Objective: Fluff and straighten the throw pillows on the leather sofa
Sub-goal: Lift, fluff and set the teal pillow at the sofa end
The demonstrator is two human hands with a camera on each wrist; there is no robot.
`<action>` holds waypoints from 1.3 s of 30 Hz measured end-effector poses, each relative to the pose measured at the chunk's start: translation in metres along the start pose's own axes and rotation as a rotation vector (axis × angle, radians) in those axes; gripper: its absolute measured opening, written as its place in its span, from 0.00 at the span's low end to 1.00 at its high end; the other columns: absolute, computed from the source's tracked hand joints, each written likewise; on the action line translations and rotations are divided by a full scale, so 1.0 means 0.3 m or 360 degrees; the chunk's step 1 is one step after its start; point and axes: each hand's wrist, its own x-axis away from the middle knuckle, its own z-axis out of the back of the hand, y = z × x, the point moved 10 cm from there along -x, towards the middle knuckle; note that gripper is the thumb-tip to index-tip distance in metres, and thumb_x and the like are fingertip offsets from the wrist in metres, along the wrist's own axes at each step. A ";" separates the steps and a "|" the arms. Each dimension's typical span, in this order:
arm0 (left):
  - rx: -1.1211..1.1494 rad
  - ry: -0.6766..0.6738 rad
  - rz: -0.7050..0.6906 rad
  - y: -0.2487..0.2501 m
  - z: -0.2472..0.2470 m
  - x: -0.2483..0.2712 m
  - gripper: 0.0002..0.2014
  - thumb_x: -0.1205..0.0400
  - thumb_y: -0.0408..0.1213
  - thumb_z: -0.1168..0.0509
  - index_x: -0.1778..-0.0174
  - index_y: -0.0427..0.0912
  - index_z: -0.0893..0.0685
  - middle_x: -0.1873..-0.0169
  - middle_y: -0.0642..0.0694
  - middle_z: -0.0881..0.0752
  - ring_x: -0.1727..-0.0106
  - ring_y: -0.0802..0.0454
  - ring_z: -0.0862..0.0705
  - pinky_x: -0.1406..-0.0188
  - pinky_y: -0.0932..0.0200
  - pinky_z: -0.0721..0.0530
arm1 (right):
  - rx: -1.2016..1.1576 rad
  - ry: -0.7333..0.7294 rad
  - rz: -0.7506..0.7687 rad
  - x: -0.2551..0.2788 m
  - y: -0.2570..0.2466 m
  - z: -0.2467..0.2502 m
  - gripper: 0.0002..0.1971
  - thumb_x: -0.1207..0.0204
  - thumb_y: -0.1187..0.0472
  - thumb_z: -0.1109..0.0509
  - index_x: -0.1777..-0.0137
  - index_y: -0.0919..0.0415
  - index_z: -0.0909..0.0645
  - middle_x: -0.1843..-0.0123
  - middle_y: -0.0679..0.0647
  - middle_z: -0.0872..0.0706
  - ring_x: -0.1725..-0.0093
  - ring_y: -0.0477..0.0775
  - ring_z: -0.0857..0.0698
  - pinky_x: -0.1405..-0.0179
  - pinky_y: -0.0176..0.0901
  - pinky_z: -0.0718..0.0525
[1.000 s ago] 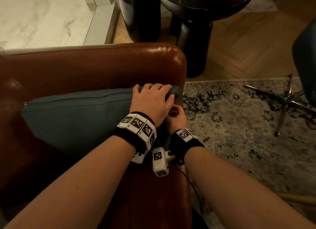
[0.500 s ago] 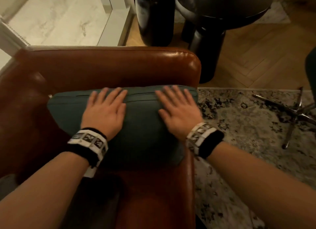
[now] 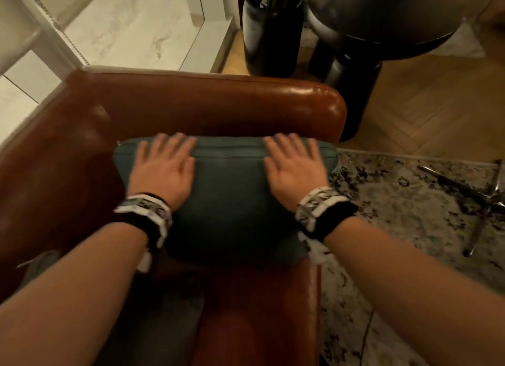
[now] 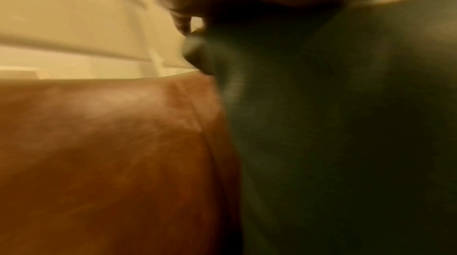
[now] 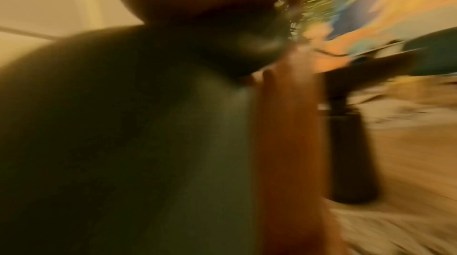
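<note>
Pillow (image 3: 229,190) | long axis left-right | against sofa (image 3: 207,103) arm

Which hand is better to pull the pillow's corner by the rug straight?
Probably the right hand. It lies flat on the teal pillow nearest the corner by the rug. The left hand presses the far side, beside the sofa back.

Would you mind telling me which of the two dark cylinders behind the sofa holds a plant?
The left cylinder; green leaves stick up from its open top, whereas the right one carries a wide round tabletop.
</note>
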 end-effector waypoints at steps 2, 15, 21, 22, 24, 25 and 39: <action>0.0049 -0.0044 0.0411 -0.233 0.016 0.033 0.27 0.13 0.52 0.58 0.18 0.53 0.34 0.17 0.46 0.34 0.16 0.36 0.43 0.17 0.32 0.52 | -0.0119 0.0021 -0.0341 0.055 0.264 0.000 0.28 0.14 0.43 0.60 0.15 0.46 0.44 0.15 0.49 0.38 0.15 0.56 0.43 0.17 0.62 0.52; 0.0074 -0.0039 -0.0304 0.342 -0.033 0.020 0.29 0.14 0.60 0.62 0.15 0.61 0.51 0.14 0.51 0.43 0.14 0.45 0.45 0.17 0.31 0.59 | -0.1923 -0.0502 -0.1712 0.573 0.199 -0.625 0.27 0.12 0.43 0.56 0.16 0.50 0.42 0.16 0.54 0.38 0.18 0.59 0.36 0.21 0.47 0.41; 0.0087 -0.0039 -0.0299 0.351 -0.030 0.019 0.29 0.14 0.61 0.62 0.15 0.61 0.50 0.15 0.50 0.41 0.14 0.45 0.44 0.17 0.31 0.57 | -0.1582 -0.0235 -0.1543 0.600 0.263 -0.626 0.23 0.11 0.47 0.58 0.17 0.38 0.44 0.15 0.48 0.37 0.17 0.54 0.37 0.17 0.52 0.44; 0.0088 -0.0040 -0.0288 0.349 -0.031 0.017 0.29 0.14 0.61 0.62 0.15 0.60 0.50 0.15 0.50 0.41 0.14 0.45 0.44 0.17 0.31 0.57 | -0.1645 -0.0023 -0.1533 0.554 0.259 -0.568 0.23 0.11 0.48 0.57 0.16 0.38 0.45 0.16 0.46 0.38 0.17 0.50 0.39 0.18 0.49 0.47; 0.0090 -0.0024 -0.0269 0.346 -0.030 0.012 0.29 0.14 0.61 0.62 0.15 0.60 0.50 0.15 0.50 0.41 0.14 0.45 0.44 0.17 0.31 0.57 | -0.1933 0.0218 -0.1442 0.477 0.204 -0.488 0.24 0.11 0.46 0.58 0.15 0.42 0.47 0.17 0.43 0.39 0.19 0.44 0.41 0.20 0.41 0.49; 0.0087 -0.0025 -0.0267 0.348 -0.031 0.011 0.29 0.14 0.61 0.62 0.15 0.60 0.50 0.15 0.50 0.41 0.14 0.45 0.44 0.17 0.31 0.57 | -0.2047 0.0195 -0.1407 0.468 0.171 -0.491 0.26 0.12 0.44 0.59 0.15 0.43 0.49 0.16 0.44 0.41 0.19 0.45 0.42 0.19 0.42 0.48; 0.0365 0.0290 0.0007 0.116 0.036 0.058 0.25 0.12 0.49 0.57 0.17 0.53 0.36 0.17 0.50 0.33 0.14 0.47 0.43 0.15 0.40 0.55 | -0.0128 0.0075 0.1083 0.432 -0.413 -0.139 0.24 0.16 0.52 0.41 0.20 0.52 0.30 0.18 0.53 0.31 0.16 0.57 0.39 0.16 0.61 0.48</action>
